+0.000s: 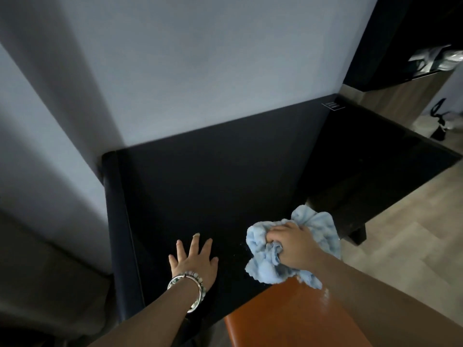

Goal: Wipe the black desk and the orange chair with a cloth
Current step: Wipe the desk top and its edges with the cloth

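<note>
The black desk [225, 176] stands against a pale wall and fills the middle of the view. My left hand [194, 259] rests flat on its near part with the fingers spread; bracelets circle the wrist. My right hand [290, 245] grips a crumpled light blue cloth [318, 229] at the desk's near right edge. The cloth bunches around the fist and hangs down to the orange chair [288, 319], whose back sits just under my right forearm at the bottom.
Pale wood floor [406, 221] lies to the right of the desk. A dark cabinet with a shiny bag on top [436, 61] stands at the upper right. A dark object [438, 121] lies on the floor beyond the desk's far corner. A small label [332, 105] marks that corner.
</note>
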A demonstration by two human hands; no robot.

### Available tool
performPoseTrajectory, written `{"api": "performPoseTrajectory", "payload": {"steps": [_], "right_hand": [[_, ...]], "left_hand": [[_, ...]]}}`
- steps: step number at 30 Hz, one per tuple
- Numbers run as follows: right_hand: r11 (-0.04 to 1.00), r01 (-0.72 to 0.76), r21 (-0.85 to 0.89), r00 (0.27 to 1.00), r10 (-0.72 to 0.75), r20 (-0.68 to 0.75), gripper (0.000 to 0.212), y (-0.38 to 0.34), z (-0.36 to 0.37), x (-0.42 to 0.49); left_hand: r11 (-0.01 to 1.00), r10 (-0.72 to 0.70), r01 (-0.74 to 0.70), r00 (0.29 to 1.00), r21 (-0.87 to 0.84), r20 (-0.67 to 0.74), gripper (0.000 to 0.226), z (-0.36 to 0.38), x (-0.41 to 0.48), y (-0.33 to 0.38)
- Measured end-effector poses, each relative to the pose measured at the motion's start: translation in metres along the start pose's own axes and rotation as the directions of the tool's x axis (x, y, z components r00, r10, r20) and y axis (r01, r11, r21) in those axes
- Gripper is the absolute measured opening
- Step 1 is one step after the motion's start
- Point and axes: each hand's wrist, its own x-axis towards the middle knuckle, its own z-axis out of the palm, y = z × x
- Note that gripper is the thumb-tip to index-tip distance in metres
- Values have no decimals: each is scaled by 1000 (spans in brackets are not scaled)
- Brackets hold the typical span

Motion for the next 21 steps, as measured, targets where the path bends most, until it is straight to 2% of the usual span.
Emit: {"api": "performPoseTrajectory", "payload": {"steps": [2, 5, 8, 10, 13, 14, 17, 19, 21], "right_hand": [[994, -38, 103, 999, 33, 43, 27, 7, -2, -8], [983, -182, 30, 980, 179, 82, 28, 22, -13, -12], [911, -409, 46, 912, 408, 36, 34, 24, -19, -14], [890, -450, 73, 891, 453, -33, 38, 12, -20, -12], [930, -355, 94, 918, 365, -154, 44, -23, -21, -2], [945, -296, 138, 937, 315, -148, 47, -36, -18, 1], [949, -204, 240, 979, 202, 33, 53, -66, 1, 9], [963, -186, 193, 982, 176, 64, 52, -69, 12, 7], [985, -147, 92, 989, 145, 22, 48, -63, 18, -2]], "left_hand": [[999, 32, -32, 999, -8, 6, 54, 2, -4, 2], [995, 80, -80, 997, -56, 7, 51, -2, -7, 0], [991, 105, -106, 994, -78, -13, 50, -4, -11, -8], [988, 119, -121, 992, -91, -33, 50, -5, -11, -13], [982, 126, -136, 989, -130, -82, 49, -7, -10, -16], [980, 123, -137, 988, -146, -98, 49, -8, -9, -17], [974, 120, -143, 984, -178, -132, 49, -11, -8, -19], [973, 115, -141, 983, -180, -144, 49, -12, -8, -21], [974, 116, -143, 981, -174, -153, 49, -12, -8, -23]]}}
